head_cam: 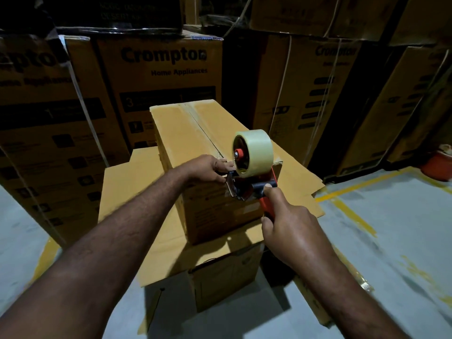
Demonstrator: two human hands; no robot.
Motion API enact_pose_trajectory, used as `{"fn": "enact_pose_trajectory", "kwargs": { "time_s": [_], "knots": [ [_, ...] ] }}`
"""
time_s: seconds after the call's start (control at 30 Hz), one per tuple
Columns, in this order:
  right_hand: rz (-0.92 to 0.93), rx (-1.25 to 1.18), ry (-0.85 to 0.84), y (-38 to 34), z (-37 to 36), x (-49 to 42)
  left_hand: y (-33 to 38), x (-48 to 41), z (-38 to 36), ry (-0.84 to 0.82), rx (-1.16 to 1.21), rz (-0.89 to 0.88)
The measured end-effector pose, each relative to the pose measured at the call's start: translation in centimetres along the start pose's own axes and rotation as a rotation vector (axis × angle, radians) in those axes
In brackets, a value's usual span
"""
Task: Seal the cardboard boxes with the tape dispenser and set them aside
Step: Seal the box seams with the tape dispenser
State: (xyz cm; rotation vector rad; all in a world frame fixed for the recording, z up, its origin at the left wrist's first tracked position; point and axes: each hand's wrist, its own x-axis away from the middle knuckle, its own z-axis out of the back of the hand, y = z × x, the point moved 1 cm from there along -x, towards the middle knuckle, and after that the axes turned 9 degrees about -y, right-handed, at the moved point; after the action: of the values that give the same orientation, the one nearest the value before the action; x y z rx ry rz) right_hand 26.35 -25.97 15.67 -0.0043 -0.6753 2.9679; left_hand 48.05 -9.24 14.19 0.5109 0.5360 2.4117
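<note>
Two plain cardboard boxes are stacked on the floor [391, 228]. The lower box [220, 277] has its flaps spread open, and the upper box [190, 133] stands on them with its own flaps closed, so I cannot see inside either. There is one tape dispenser [247, 184], carrying one pale tape roll [259, 148], set against the upper box's near top edge by its right corner. The right hand [291, 231] is clenched round the dispenser's red handle. The left hand [208, 168] clamps that same near edge just beside the dispenser, fingers on top and thumb on the front face. Tall printed cartons [161, 69] are stacked along the back.
</note>
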Motion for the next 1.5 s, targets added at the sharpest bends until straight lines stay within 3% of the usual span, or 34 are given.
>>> {"fn": "enact_pose_trajectory", "kwargs": {
  "time_s": [0.7,0.83,1.0,1.2,1.5],
  "knots": [
    [0.043,-0.021,0.073,1.9,-3.9,1.0,0.9,0.9,0.3,-0.073,0.118,0.022],
    [0.041,-0.024,0.080,2.6,-4.6,0.4,1.4,1.2,-0.2,-0.085,-0.016,0.009],
    [0.029,-0.058,0.061,3.4,-4.7,-0.3,1.8,1.3,-1.9,-0.051,-0.171,0.013],
    [0.064,-0.168,-0.010,3.2,-4.6,-0.9,2.4,1.3,-3.0,0.084,-0.133,0.062],
    [0.089,0.044,-0.014,1.9,-5.2,-1.2,3.7,2.4,-3.1,0.201,-0.054,0.285]
  ]
}}
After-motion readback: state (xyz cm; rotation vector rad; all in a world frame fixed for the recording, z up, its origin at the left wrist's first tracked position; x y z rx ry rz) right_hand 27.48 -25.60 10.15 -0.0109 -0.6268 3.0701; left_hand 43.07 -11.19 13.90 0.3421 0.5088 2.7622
